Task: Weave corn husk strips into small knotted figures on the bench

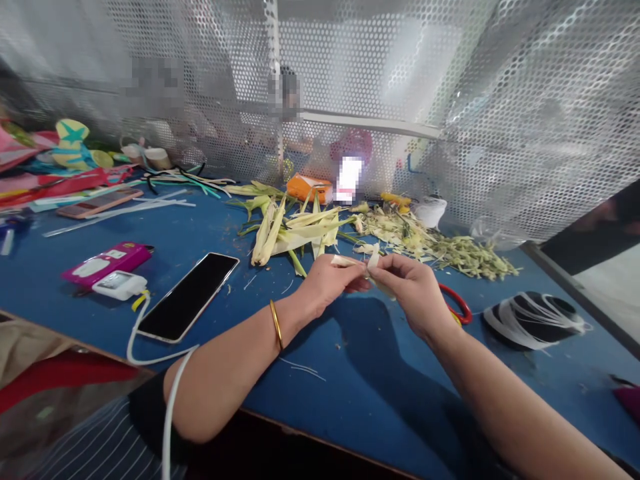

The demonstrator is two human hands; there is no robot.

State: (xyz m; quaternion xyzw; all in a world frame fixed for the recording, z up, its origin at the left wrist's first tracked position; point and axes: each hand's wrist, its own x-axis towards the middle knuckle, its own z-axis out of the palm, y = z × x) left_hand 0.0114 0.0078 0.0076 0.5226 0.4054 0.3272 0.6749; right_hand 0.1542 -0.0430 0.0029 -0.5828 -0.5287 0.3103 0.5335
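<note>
My left hand, with a gold bangle on its wrist, is closed in a pinch on a pale strip of corn husk. From the other side my right hand pinches the husk too, and a short end sticks up between the two hands. Both hands are just above the blue table. Close behind them lies a pile of corn husks. Red-handled scissors rest beside my right wrist, partly hidden by it.
At the right stands a black spool of clear line. Husk scraps are heaped behind my right hand. On the left are a black-screened phone, a magenta device and a white corded device. A perforated metal screen closes the back.
</note>
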